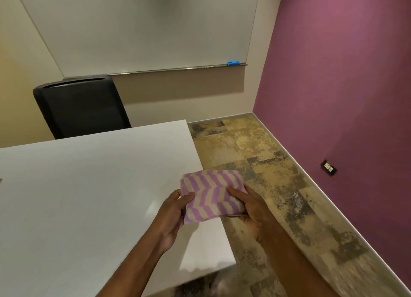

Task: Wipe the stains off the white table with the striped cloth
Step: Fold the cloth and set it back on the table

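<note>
1. Left half of the frame: the white table is seen from above, its surface filling the lower left; its right edge runs diagonally from centre down to lower centre. No stains can be made out on the visible surface at this resolution.
2. Upper left: a black chair is placed behind the far edge of the table, against a beige wall.
3. Upper centre: a whiteboard is mounted on the wall; a small blue eraser is seen on its tray, toward the right end.
4. Lower centre: the left hand is extended over the table's right edge. Its fingers are curled closed on the left side of the striped cloth, thumb on top.
5. Centre: the striped cloth, folded into a rough rectangle with purple and beige zigzag bands, is held in the air between both hands, above the table's right edge and partly over the floor. Contact with the table is not observed.
6. Right of centre: the right hand is closed on the cloth's right side, thumb laid across the top, fingers hidden beneath.
7. Lower right: a mottled tan and grey carpet is visible.
8. Right: a purple wall with a wall socket low down.
</note>
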